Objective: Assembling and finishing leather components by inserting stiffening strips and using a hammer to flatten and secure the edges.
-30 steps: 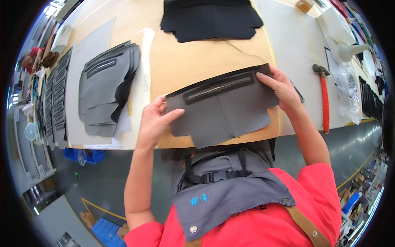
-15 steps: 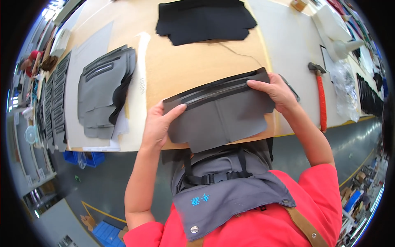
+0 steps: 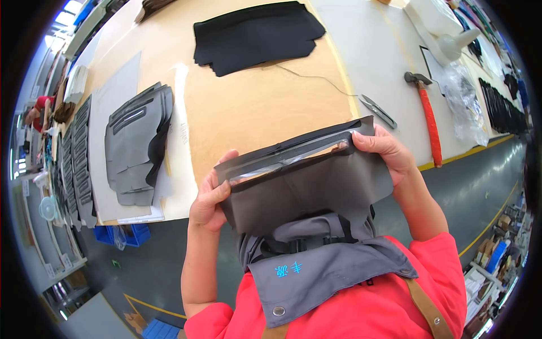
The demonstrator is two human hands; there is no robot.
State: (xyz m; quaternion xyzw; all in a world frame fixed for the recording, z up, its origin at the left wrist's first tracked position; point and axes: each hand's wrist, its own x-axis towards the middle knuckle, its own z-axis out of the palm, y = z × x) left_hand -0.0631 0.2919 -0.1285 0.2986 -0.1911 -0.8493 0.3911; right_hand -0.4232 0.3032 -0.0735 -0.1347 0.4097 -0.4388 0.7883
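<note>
Sheet (image 3: 305,195), gray with a long slot (image 3: 291,163), is at the near edge of the table (image 3: 259,107), the left hand (image 3: 209,198) pinching its left end and the right hand (image 3: 393,159) pinching its right end, near the snips (image 3: 379,112).

Both bare forearms (image 3: 200,265) angle forward, held well apart. The left hand (image 3: 206,200) pinches with its thumb (image 3: 219,192) turned inward; the right hand (image 3: 390,155) grips likewise, thumb pointing leftward.
</note>
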